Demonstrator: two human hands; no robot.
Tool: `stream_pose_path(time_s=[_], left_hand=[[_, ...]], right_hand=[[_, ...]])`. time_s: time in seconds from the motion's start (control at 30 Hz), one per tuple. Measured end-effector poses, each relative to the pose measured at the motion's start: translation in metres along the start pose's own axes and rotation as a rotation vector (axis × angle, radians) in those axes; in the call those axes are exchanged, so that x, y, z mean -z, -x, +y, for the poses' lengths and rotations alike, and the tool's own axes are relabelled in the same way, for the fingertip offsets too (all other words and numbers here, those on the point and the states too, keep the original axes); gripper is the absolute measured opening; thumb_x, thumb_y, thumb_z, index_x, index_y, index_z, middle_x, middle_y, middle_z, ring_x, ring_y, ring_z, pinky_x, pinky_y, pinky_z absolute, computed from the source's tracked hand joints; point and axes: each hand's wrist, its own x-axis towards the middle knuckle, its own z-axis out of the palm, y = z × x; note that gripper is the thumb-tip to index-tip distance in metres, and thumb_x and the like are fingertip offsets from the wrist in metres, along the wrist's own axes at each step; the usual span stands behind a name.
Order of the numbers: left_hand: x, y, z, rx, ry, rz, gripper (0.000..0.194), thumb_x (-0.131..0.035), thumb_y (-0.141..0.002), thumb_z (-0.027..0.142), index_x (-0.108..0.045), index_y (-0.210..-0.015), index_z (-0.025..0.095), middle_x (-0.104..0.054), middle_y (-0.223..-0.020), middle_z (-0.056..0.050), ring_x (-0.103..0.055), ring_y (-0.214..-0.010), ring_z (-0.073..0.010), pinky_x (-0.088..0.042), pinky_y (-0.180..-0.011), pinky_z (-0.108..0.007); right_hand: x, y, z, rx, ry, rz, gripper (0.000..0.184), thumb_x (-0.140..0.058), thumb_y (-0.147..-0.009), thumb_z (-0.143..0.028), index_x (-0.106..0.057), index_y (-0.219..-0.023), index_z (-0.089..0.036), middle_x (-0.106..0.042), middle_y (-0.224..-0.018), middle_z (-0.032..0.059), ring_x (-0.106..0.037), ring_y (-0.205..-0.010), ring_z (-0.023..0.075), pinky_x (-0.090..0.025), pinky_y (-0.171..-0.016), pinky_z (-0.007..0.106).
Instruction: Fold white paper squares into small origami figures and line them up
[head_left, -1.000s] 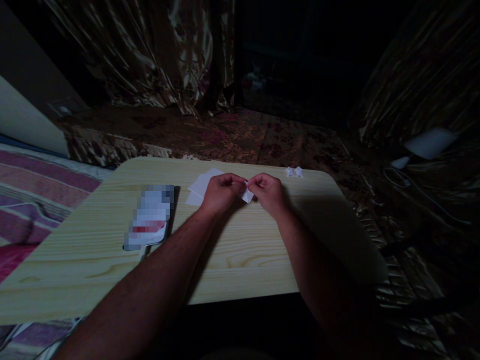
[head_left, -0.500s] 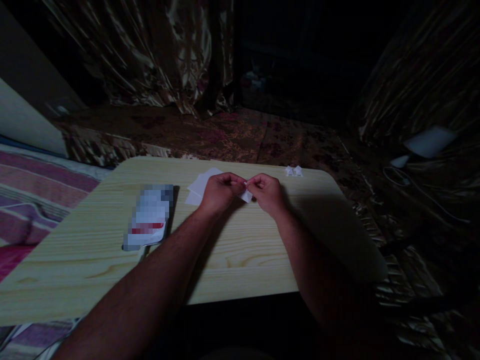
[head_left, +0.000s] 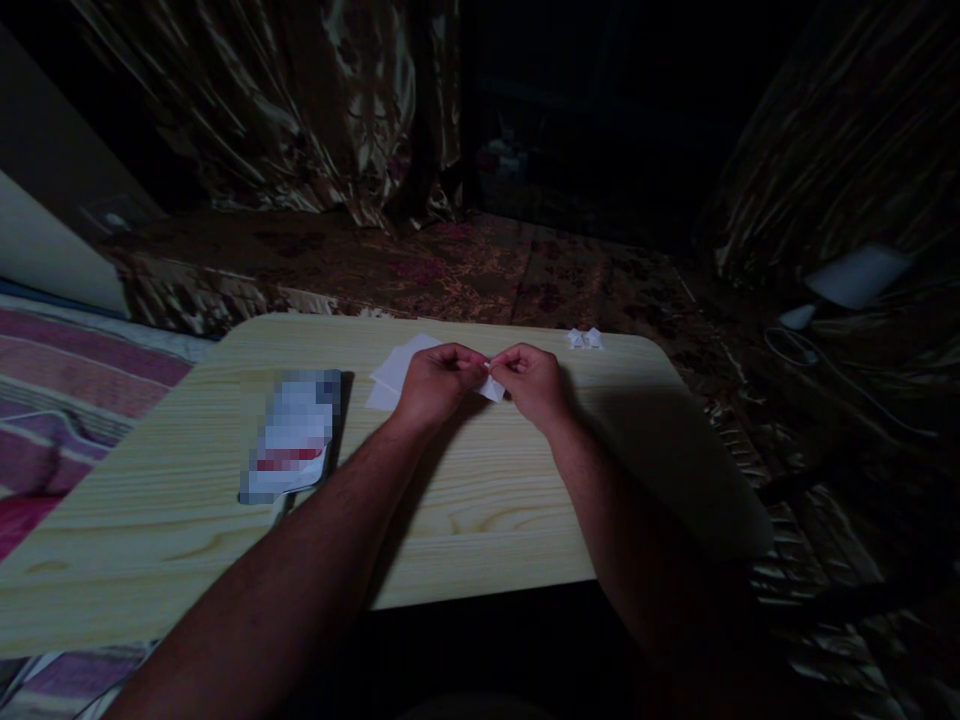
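Between my two hands is a small folded piece of white paper [head_left: 492, 389], its pointed lower part showing below the fingertips. My left hand [head_left: 441, 383] pinches it from the left, thumb and fingers pressed together. From the right, my right hand [head_left: 531, 378] pinches the same piece, and the fingertips of both hands almost meet. The fingers hide most of the folds. Loose white paper sheets [head_left: 390, 378] lie overlapping on the table just left of my left hand, partly covered by it.
Two small folded white paper shapes [head_left: 585, 339] stand near the table's far right edge. A blurred-out phone-like slab [head_left: 292, 435] with a cable lies left on the wooden table [head_left: 480, 520]. Beyond are curtains [head_left: 375, 110], a striped bed cover [head_left: 52, 370] and a white lamp [head_left: 859, 277].
Both hands stay close together on the folded paper, with only slight finger movement. The whole view has shifted a little, so things sit slightly further left.
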Motion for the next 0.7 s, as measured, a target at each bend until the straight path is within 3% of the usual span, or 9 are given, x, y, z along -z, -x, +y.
stream_pose_path(time_s=[0.4, 0.7], left_hand=[[-0.0017, 0.0008, 0.0016, -0.016, -0.012, 0.014, 0.019, -0.07, -0.062, 0.027, -0.069, -0.076, 0.013, -0.066, -0.065, -0.004, -0.056, -0.055, -0.0127, -0.043, -0.054, -0.023], [-0.0025, 0.0011, -0.0004, -0.037, -0.009, -0.003, 0.019, -0.069, -0.062, 0.026, -0.069, -0.076, 0.013, -0.067, -0.066, -0.004, -0.057, -0.056, -0.0129, -0.043, -0.054, -0.023]], right_hand=[[0.0036, 0.0015, -0.0079, -0.068, -0.162, -0.066, 0.019, -0.069, -0.063, -0.031, -0.06, -0.071, -0.017, -0.062, -0.066, -0.0001, -0.056, -0.06, 0.0115, -0.045, -0.058, 0.024], [0.0018, -0.0002, -0.0033, -0.076, -0.134, -0.026, 0.016, -0.069, -0.063, -0.029, -0.061, -0.069, -0.016, -0.063, -0.065, 0.0007, -0.055, -0.058, 0.0118, -0.044, -0.056, 0.025]])
